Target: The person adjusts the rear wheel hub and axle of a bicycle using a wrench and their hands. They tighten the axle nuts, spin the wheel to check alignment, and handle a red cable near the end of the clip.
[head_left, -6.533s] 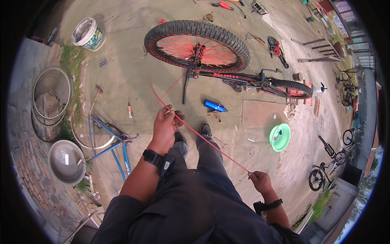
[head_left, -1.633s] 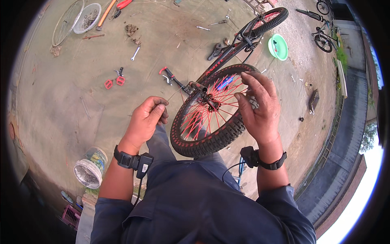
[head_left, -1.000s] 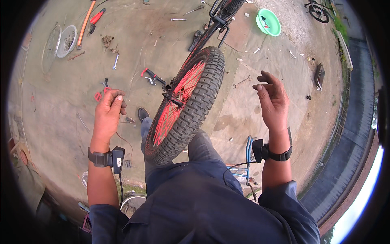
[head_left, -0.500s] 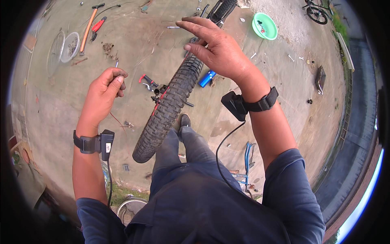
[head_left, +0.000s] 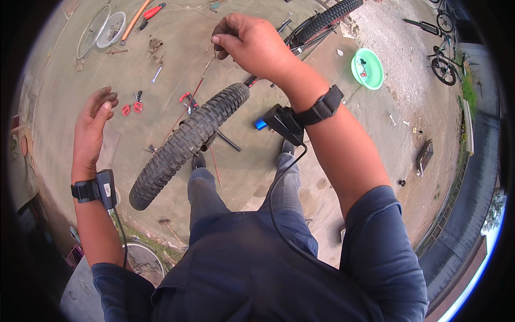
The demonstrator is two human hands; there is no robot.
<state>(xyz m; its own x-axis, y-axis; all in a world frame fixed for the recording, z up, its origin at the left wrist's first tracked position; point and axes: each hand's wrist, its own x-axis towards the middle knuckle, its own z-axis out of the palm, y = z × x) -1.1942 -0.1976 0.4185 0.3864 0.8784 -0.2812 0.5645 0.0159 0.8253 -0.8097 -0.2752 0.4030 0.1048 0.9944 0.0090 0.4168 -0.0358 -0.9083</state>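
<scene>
A bicycle's knobby black tyre (head_left: 185,147) slants across the middle in front of my legs. Above its far end, my right hand (head_left: 249,45) is closed, thumb and fingers pinching the upper end of a thin reddish cable (head_left: 201,80). The cable runs down toward the tyre's left side. Off to the left, my left hand (head_left: 94,126) has its fingers loosely curved and apart, holding nothing I can see. A red-and-black tool handle (head_left: 189,100) shows beside the tyre. The bicycle's other wheel (head_left: 330,21) is farther off, at the upper right.
A green basin (head_left: 367,68) with small parts stands right of the bicycle. Two red pedals (head_left: 132,108) and a wrench (head_left: 156,74) lie on the ground at left. A white tub (head_left: 111,29) is at the far left. Bicycles (head_left: 444,70) stand at far right.
My right hand has closed from spread fingers and moved left, with the cable now in its pinch. My left hand has shifted left and opened. The tyre appears lower and farther left.
</scene>
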